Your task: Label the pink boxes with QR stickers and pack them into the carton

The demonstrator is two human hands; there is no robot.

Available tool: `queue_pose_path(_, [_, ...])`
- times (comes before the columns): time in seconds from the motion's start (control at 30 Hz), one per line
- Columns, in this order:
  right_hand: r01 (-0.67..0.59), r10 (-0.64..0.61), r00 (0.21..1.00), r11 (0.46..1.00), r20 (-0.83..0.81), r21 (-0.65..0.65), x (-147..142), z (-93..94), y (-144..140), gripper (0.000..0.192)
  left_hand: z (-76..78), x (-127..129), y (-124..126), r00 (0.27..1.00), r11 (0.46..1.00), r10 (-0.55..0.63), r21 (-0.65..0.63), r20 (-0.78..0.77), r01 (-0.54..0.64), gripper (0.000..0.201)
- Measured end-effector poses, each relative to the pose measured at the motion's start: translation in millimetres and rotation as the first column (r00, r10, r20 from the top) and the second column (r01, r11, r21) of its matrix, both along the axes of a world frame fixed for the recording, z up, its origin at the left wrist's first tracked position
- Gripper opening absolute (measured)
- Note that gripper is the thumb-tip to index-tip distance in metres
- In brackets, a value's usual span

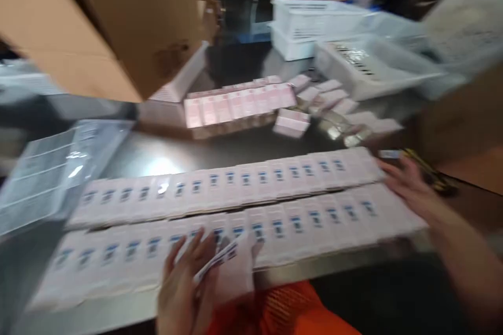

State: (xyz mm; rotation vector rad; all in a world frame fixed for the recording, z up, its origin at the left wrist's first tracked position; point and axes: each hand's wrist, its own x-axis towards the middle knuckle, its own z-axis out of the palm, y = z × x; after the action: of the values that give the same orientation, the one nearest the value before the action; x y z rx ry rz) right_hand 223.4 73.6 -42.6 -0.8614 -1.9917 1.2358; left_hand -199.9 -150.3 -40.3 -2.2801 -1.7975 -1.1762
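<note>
My left grip (184,282) holds slips (234,267) at the desk's (141,161) near edge; I'd keep them flat. My right grip (408,183), loosely spread, should steady the rows (243,188).

Packet rows (271,186), mid-frame: blue-and-dark marks, too blurred to read.
Label strip (220,258), lower centre: dark marks, illegible.
White crates (314,23), upper right: print lines, illegible.
Carton (149,21), upper left: dark marking, unreadable.

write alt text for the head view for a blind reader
A left hand holds pale flat pieces with dark print over two long rows of pale pinkish packets with blue marks on a shiny metal table; the right hand is at the rows' right end. Beyond lie small pink boxes and white plastic bins.
</note>
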Motion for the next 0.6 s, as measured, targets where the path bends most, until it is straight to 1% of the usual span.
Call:
queue_pose_path(0.03, [0.163, -0.163, 0.987, 0.987, 0.000, 0.002, 18, 0.9, -20, 0.026, -3.7, -6, -1, 1.000, 1.000, -0.005, 0.012, 0.014, 0.005, 0.043])
queue_pose_path(0.07, [0.323, -0.323, 0.946, 0.946, -0.008, -0.004, 28, -0.3, -37, 0.033, -7.8, -12, 1, 0.999, 0.999, -0.045, 0.010, 0.019, 0.045, 0.041])
queue_pose_path(0.1, [0.448, -0.448, 0.894, 0.894, -0.018, -0.028, 31, -3.7, -49, 0.049, -11.5, -15, 5, 0.991, 0.991, -0.134, 0.010, 0.011, 0.134, 0.038])
queue_pose_path(0.13, [0.522, -0.525, 0.851, 0.850, -0.026, -0.068, 27, -8.8, -56, 0.066, -13.7, -16, 10, 0.971, 0.971, -0.239, 0.021, -0.018, 0.239, 0.036])
queue_pose_path(0.17, [0.558, -0.565, 0.824, 0.822, -0.036, -0.117, 18, -14.6, -60, 0.078, -14.0, -13, 14, 0.930, 0.930, -0.362, 0.033, -0.067, 0.365, 0.033])
queue_pose_path(0.2, [0.559, -0.574, 0.818, 0.811, -0.048, -0.170, 5, -20.1, -61, 0.086, -12.2, -7, 19, 0.871, 0.874, -0.476, 0.044, -0.126, 0.484, 0.029])
queue_pose_path(0.23, [0.540, -0.562, 0.824, 0.818, -0.070, -0.200, -10, -24.6, -63, 0.087, -8.8, 2, 22, 0.809, 0.817, -0.558, 0.050, -0.183, 0.575, 0.024])
queue_pose_path(0.27, [0.507, -0.535, 0.840, 0.834, -0.093, -0.217, -26, -27.8, -65, 0.086, -4.5, 14, 24, 0.751, 0.764, -0.619, 0.045, -0.229, 0.644, 0.018])
queue_pose_path(0.3, [0.479, -0.512, 0.851, 0.848, -0.118, -0.225, -40, -29.5, -68, 0.083, 0.0, 29, 25, 0.731, 0.743, -0.643, 0.045, -0.230, 0.668, 0.013])
queue_pose_path(0.37, [0.454, -0.493, 0.855, 0.861, -0.158, -0.231, -63, -29.4, -76, 0.078, 7.3, 60, 26, 0.755, 0.755, -0.643, 0.062, -0.129, 0.653, 0.013])
queue_pose_path(0.4, [0.453, -0.494, 0.853, 0.860, -0.167, -0.233, -71, -27.9, -81, 0.076, 9.7, 74, 26, 0.788, 0.782, -0.615, 0.095, -0.037, 0.615, 0.017])
queue_pose_path(0.43, [0.459, -0.500, 0.850, 0.858, -0.167, -0.232, -75, -25.6, -84, 0.074, 11.4, 87, 27, 0.790, 0.787, -0.613, 0.087, -0.001, 0.610, 0.018])
queue_pose_path(0.5, [0.497, -0.527, 0.840, 0.844, -0.132, -0.203, -75, -18.4, -85, 0.066, 13.3, 105, 29, 0.776, 0.775, -0.630, 0.040, -0.020, 0.631, 0.020])
queue_pose_path(0.53, [0.538, -0.555, 0.827, 0.828, -0.093, -0.156, -72, -13.3, -83, 0.060, 13.6, 110, 31, 0.761, 0.762, -0.646, 0.004, -0.055, 0.647, 0.020])
queue_pose_path(0.6, [0.637, -0.637, 0.771, 0.771, -0.006, -0.003, -64, -0.7, -73, 0.043, 13.0, 115, 33, 0.753, 0.757, -0.652, -0.038, -0.082, 0.652, 0.020])
